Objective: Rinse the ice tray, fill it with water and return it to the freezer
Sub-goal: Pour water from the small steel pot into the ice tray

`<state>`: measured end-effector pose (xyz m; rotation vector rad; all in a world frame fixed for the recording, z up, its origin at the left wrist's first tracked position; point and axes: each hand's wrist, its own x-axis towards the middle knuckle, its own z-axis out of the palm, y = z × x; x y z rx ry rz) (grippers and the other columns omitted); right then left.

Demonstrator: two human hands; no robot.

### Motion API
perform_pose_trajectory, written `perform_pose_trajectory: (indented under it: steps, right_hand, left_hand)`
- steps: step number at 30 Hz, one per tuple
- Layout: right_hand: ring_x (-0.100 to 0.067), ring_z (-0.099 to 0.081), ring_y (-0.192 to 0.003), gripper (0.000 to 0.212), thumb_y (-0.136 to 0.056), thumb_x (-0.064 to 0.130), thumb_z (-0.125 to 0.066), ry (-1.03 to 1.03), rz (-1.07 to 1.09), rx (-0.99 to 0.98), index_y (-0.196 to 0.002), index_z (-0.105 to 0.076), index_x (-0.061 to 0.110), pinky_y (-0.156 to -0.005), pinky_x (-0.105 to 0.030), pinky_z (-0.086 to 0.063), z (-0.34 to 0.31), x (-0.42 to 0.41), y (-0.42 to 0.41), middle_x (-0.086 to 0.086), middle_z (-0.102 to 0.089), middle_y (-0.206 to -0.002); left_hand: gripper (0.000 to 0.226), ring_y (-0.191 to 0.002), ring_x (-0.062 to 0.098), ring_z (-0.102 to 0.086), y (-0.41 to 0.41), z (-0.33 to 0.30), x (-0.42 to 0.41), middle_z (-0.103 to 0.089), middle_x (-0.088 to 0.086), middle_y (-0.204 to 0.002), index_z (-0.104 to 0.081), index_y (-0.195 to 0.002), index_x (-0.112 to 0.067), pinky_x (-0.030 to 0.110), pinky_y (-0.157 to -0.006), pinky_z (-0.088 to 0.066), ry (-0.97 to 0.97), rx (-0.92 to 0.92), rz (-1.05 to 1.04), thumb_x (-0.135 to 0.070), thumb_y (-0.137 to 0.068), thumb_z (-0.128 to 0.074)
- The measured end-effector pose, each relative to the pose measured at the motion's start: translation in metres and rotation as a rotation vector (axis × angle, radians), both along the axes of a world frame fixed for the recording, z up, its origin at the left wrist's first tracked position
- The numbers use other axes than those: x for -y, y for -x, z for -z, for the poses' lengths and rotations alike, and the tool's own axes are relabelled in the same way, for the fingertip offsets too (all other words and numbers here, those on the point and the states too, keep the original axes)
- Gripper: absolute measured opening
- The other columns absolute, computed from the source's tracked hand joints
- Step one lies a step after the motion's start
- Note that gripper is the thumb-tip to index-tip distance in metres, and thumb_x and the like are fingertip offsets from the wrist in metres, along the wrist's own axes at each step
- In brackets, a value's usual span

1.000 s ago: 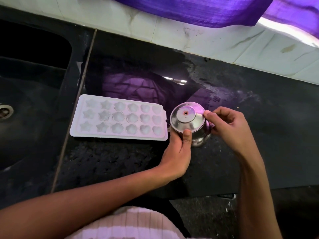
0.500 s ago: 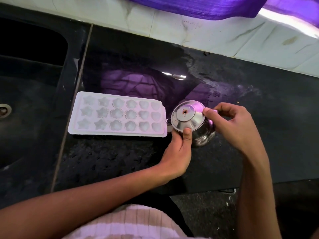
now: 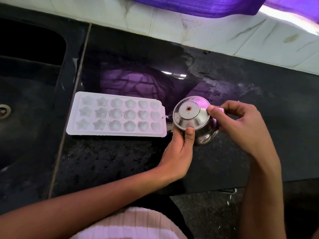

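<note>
purple curtain point(image 3: 198, 6) | white tiled ledge point(image 3: 172, 26) | floor point(image 3: 207, 213)

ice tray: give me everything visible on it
The ice tray is white and looks like plastic, a flat rectangle with three rows of six moulds: stars at its left, flowers in the middle, hearts at its right. It lies level, open side up, on the dark wet counter, just right of the sink. Neither hand touches it. A thin stream runs from the tilted steel vessel towards its right edge. Fill level is unclear.
</note>
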<state>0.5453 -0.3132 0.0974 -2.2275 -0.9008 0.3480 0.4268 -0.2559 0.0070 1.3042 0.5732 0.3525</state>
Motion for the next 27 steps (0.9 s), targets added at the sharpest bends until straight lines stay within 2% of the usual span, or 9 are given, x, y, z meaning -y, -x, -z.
perform_pose_trajectory:
  steps: [3,6,11,14,18,20,23,25,27]
  right_hand:
    - [-0.024,-0.065,-0.071,0.031,-0.083,0.041,-0.067,-0.016,0.003,-0.008,-0.069,-0.066,0.014,-0.072,-0.043,-0.054,-0.002,0.001,0.001,-0.004,-0.068,-0.068]
    - [-0.029,-0.065,-0.071,0.03,-0.083,0.04,-0.067,-0.043,-0.001,-0.009,-0.068,-0.066,0.015,-0.073,-0.047,-0.055,-0.004,0.001,0.003,-0.005,-0.067,-0.067]
    - [-0.031,-0.064,-0.069,0.027,-0.086,0.035,-0.067,-0.135,0.034,-0.081,-0.073,-0.067,0.012,-0.077,-0.055,-0.055,-0.004,0.002,0.003,-0.003,-0.068,-0.067]
    - [-0.018,-0.063,-0.068,0.027,-0.088,0.032,-0.066,-0.183,0.062,-0.143,-0.073,-0.066,0.009,-0.08,-0.054,-0.055,-0.004,0.0,0.002,0.002,-0.067,-0.064]
    - [-0.015,-0.06,-0.065,0.034,-0.085,0.038,-0.067,-0.232,0.072,-0.192,-0.069,-0.062,0.008,-0.077,-0.054,-0.054,-0.001,-0.006,0.004,0.003,-0.063,-0.059]
    - [-0.018,-0.062,-0.068,0.038,-0.081,0.043,-0.07,-0.229,0.063,-0.202,-0.073,-0.063,0.006,-0.078,-0.058,-0.055,0.0,-0.01,0.006,0.003,-0.067,-0.065]
    - [-0.019,-0.069,-0.076,0.046,-0.074,0.044,-0.071,-0.19,0.041,-0.212,-0.082,-0.064,-0.001,-0.081,-0.054,-0.055,0.001,-0.019,0.008,0.001,-0.073,-0.078]
    - [-0.024,-0.071,-0.081,0.043,-0.075,0.042,-0.071,-0.149,0.01,-0.201,-0.081,-0.064,0.0,-0.081,-0.053,-0.055,0.003,-0.025,0.007,-0.002,-0.073,-0.08]
    - [-0.03,-0.069,-0.082,0.038,-0.075,0.045,-0.071,-0.11,-0.027,-0.171,-0.076,-0.065,0.007,-0.079,-0.055,-0.055,0.005,-0.034,0.006,-0.007,-0.072,-0.081]
  left_hand:
    - [0.066,-0.101,-0.039,-0.021,0.0,0.001,0.0,-0.021,-0.054,-0.113,-0.01,-0.146,-0.04,0.005,-0.095,-0.019,-0.02,0.01,-0.001,-0.06,-0.085,-0.023]
    - [0.066,-0.102,-0.041,-0.02,-0.001,0.0,0.0,-0.022,-0.055,-0.115,-0.01,-0.146,-0.04,0.001,-0.094,-0.019,-0.037,0.024,-0.011,-0.059,-0.085,-0.024]
    - [0.063,-0.115,-0.034,-0.022,-0.001,-0.006,0.0,-0.022,-0.05,-0.124,-0.01,-0.149,-0.028,-0.005,-0.094,-0.019,-0.13,0.084,-0.072,-0.048,-0.091,-0.028]
    - [0.062,-0.122,-0.025,-0.028,-0.002,-0.01,-0.006,-0.029,-0.041,-0.131,-0.011,-0.149,-0.022,0.0,-0.098,-0.023,-0.174,0.116,-0.105,-0.044,-0.094,-0.03]
    - [0.066,-0.13,-0.012,-0.032,-0.003,-0.011,-0.019,-0.035,-0.019,-0.146,-0.011,-0.15,-0.023,0.009,-0.105,-0.026,-0.178,0.128,-0.106,-0.053,-0.093,-0.029]
    - [0.066,-0.12,-0.021,-0.035,-0.001,-0.011,-0.03,-0.038,-0.031,-0.136,-0.017,-0.148,-0.027,0.002,-0.097,-0.028,-0.18,0.092,-0.078,-0.057,-0.091,-0.029]
    - [0.048,-0.104,-0.029,-0.04,0.005,-0.008,-0.045,-0.04,-0.052,-0.112,-0.025,-0.137,-0.043,-0.002,-0.087,-0.03,-0.179,0.038,-0.056,-0.056,-0.091,-0.03]
    - [0.049,-0.102,-0.025,-0.044,0.01,-0.005,-0.052,-0.044,-0.049,-0.11,-0.028,-0.138,-0.043,0.003,-0.089,-0.032,-0.165,0.017,-0.06,-0.059,-0.091,-0.029]
    - [0.051,-0.104,-0.026,-0.043,0.013,-0.003,-0.056,-0.044,-0.044,-0.114,-0.029,-0.139,-0.039,0.0,-0.086,-0.031,-0.13,0.006,-0.06,-0.059,-0.092,-0.027]
